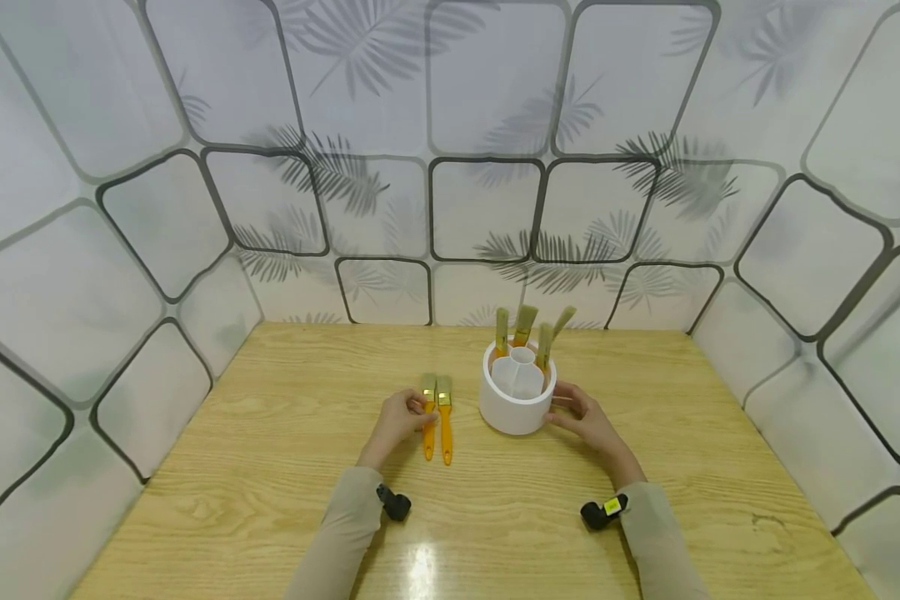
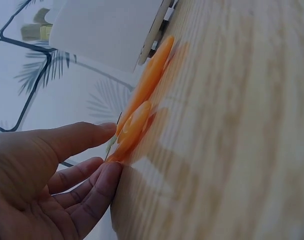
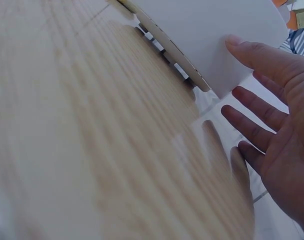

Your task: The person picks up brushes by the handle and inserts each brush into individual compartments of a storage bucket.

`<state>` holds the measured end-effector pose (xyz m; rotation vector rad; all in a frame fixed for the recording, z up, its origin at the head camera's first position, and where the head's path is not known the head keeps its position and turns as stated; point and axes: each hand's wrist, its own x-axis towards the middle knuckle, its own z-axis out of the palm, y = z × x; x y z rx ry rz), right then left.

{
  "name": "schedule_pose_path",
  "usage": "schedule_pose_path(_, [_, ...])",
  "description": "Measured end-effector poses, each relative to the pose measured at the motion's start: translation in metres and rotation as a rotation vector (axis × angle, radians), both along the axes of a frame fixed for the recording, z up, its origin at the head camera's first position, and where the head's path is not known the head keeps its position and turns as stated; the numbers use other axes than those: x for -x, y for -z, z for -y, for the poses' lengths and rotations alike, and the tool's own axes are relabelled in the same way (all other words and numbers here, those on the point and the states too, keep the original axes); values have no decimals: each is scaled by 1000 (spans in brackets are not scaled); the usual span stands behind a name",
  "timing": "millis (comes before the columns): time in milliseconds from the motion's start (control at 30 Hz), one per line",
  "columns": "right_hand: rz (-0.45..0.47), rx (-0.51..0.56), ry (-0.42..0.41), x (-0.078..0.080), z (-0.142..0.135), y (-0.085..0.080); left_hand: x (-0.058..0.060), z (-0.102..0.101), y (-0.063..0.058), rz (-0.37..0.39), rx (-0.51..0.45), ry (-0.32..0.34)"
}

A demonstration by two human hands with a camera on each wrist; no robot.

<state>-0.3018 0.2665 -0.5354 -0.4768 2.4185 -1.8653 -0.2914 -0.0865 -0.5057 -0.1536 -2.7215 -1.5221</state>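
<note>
Two paintbrushes with orange handles lie side by side on the table, bristles pointing away. My left hand (image 1: pixel 400 422) pinches the left paintbrush (image 1: pixel 429 432) between thumb and fingers near its metal band; the left wrist view shows its orange handle (image 2: pixel 137 122) close to the tabletop. Just right of it lies the second paintbrush (image 1: pixel 446 433), untouched. A white round divided holder (image 1: pixel 516 414) stands farther right, with several paintbrushes (image 1: pixel 544 343) upright in its outer compartments, bristles up. At the holder's right side is my right hand (image 1: pixel 587 421), fingers spread and thumb touching the wall (image 3: pixel 212 35).
The wooden table (image 1: pixel 270 500) runs back to a patterned cloth wall (image 1: pixel 480 208), with more cloth on the left and right. Small black cameras sit on the left wrist (image 1: pixel 396 505) and right wrist (image 1: pixel 600 512).
</note>
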Motion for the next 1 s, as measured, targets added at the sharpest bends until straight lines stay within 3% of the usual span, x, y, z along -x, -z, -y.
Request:
schedule_pose_path(500, [29,6,4,-1,0,-1,0,-3,1,54,4,-29])
schedule_pose_path(1000, [-13,4,-8,1,-1,3,-5,-1,-2,65,58,-57])
